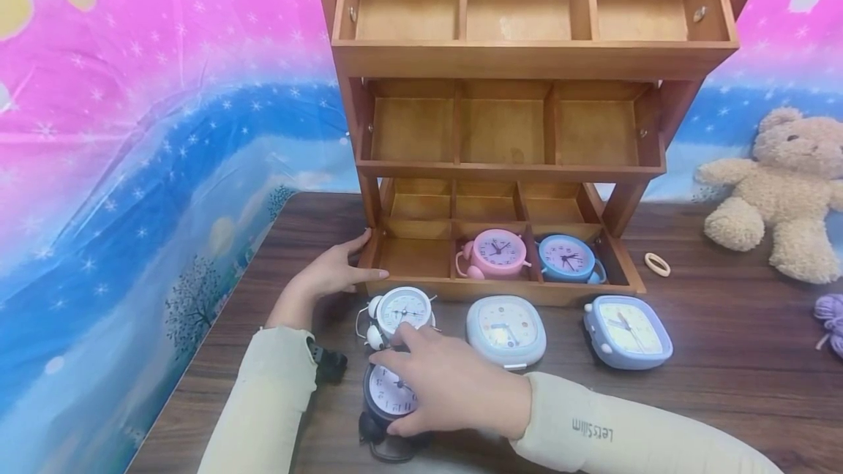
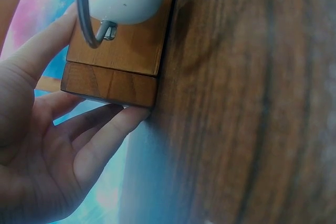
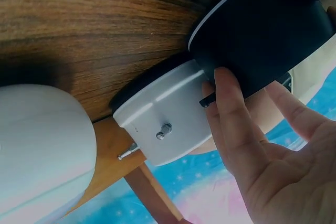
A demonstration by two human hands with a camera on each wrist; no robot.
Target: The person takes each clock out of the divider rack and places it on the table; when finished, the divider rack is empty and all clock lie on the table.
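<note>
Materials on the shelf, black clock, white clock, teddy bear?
Shelf: likely wood, satin finish; grain shows. Black clock: matte-looking, smooth body; painted metal or plastic, can't tell. White clock: glossy, bright highlight along its side; metal or plastic. Teddy bear: probably plush fabric, fuzzy pile.

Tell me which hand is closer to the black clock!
Right: the right hand is over the black clock; the left hand is farther away, holding the wooden shelf.
</note>
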